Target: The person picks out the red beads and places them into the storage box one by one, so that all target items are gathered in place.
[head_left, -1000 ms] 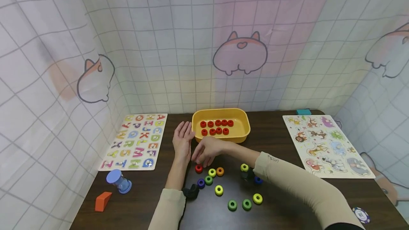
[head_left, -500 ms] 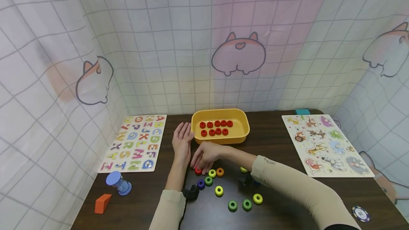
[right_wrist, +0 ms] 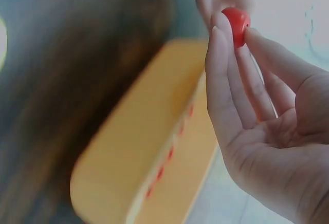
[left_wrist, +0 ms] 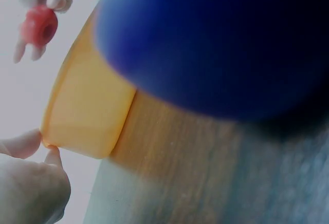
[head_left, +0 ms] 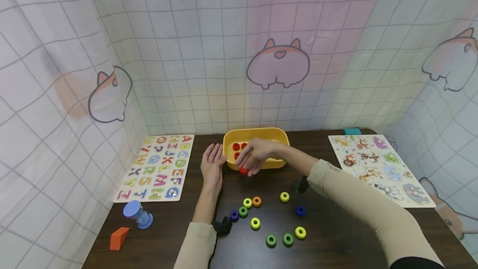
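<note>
In the head view my right hand [head_left: 259, 152] is over the near side of the yellow tray [head_left: 276, 164]. It pinches a red ring bead [right_wrist: 237, 27] between thumb and fingertips, plainly seen in the right wrist view. Red beads [head_left: 236, 147] lie inside the tray; my right hand covers most of them. My left hand [head_left: 212, 167] lies along the tray's left end with fingers extended. In the left wrist view that left hand [left_wrist: 33, 190] has its fingertips right at the tray's corner.
Loose ring beads lie nearer me: an orange one [head_left: 257, 201], a purple one [head_left: 234, 215], a blue one [head_left: 300, 211], several yellow and green. An alphabet board [head_left: 179, 138] is at left, an animal board [head_left: 349, 173] at right. A blue hourglass [head_left: 138, 215] and an orange block [head_left: 119, 238] stand front left.
My right hand reached down to the red bead on the table, took hold of it and carried it up to the tray's near edge. The left hand has stayed in place.
</note>
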Demonstrator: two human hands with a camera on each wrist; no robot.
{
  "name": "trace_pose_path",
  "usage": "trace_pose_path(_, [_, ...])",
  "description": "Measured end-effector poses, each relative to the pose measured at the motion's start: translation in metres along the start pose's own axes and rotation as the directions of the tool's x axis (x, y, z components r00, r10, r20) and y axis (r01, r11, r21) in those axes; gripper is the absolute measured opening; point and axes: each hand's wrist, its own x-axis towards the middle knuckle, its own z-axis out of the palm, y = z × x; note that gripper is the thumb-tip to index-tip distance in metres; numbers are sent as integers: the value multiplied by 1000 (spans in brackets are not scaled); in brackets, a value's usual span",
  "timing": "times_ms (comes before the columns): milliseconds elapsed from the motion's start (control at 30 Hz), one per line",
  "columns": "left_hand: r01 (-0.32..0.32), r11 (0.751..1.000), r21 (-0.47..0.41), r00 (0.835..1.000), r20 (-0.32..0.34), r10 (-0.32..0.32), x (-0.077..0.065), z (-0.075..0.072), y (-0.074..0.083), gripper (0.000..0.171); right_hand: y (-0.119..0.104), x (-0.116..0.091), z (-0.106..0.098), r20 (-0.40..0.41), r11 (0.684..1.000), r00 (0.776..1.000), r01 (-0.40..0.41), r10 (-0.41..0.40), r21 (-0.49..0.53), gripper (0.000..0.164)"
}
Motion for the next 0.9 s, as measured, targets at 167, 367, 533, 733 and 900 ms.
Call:
trace_pose_path(167, [-1,1000,-3,1000,-16,1,1,0,1,66,9,-2,-43,-97,996,992,-81,84,30,31])
trace_pose_path(367, [-6,1000,-10,1000,-11,5,1,-1,0,65,29,-3,-78,-205,981,961,-171,187,93,36])
trace_pose_path(533, [1,1000,-23,1000,-7,-1,1,-2,0,66,46,1,-87,-270,974,936,-209,225,84,33])
trace_pose_path(733, [3,1000,-26,1000,2,-3,1,-1,1,65,51,7,-84,-325,978,926,-208,191,-20,29])
trace_pose_path(900, [25,999,-38,1000,12,-24,-1,0,6,66,50,10,-77,-374,959,911,-244,175,-146,25])
